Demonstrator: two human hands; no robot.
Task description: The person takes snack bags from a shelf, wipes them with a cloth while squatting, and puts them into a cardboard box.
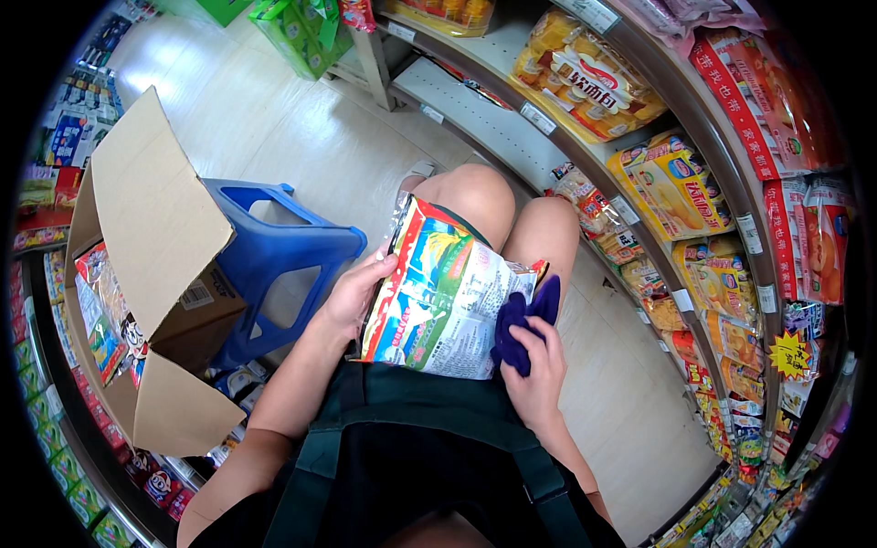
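A large plastic snack package (pixel 438 294), with a red, yellow, blue and green band and a printed white part, lies tilted above my lap. My left hand (pixel 360 291) grips its left edge, thumb on top and fingers underneath. In my right hand (pixel 538 363) is a bunched dark purple cloth (pixel 521 332), which touches the package's right end. The underside of the package is hidden. To the left, an open cardboard box (pixel 154 198) holds several colourful snack packages (pixel 109 308).
A blue plastic stool (pixel 308 240) stands beside the box. Curved shelves with packaged bread (pixel 589 79) and cakes (pixel 678 188) line the right side. A shelf level (pixel 473 103) holds flat packets ahead. Green cartons (pixel 301 34) stand on the floor, and stocked shelves run along the left.
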